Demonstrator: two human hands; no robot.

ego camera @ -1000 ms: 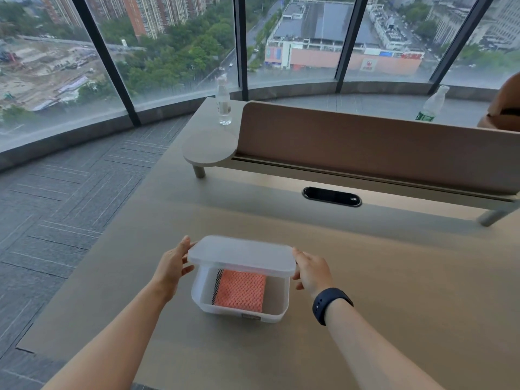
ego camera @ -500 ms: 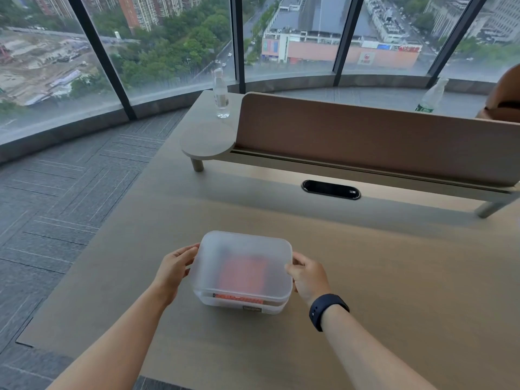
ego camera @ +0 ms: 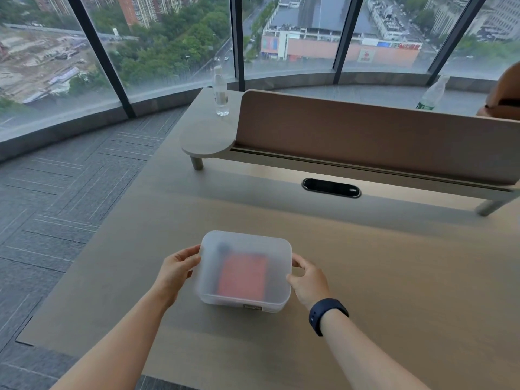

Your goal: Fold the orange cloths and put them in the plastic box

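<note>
A translucent plastic box (ego camera: 254,305) sits on the wooden table near its front, with its frosted lid (ego camera: 244,246) lying flat on top. Through the lid the folded orange cloth (ego camera: 242,277) shows as a blurred orange rectangle inside. My left hand (ego camera: 176,273) grips the lid's left edge with curled fingers. My right hand (ego camera: 308,280), with a dark band on its wrist, grips the lid's right edge.
A raised shelf with a brown back panel (ego camera: 365,136) crosses the table behind the box. A clear water bottle (ego camera: 220,91) stands at the far left, another bottle (ego camera: 430,94) at the far right. A black cable slot (ego camera: 331,188) lies ahead. The table's left edge (ego camera: 112,226) drops to grey carpet.
The lid was held tilted up above the open box; it came down and now lies flat and seated on the box. Both hands stayed on its sides.
</note>
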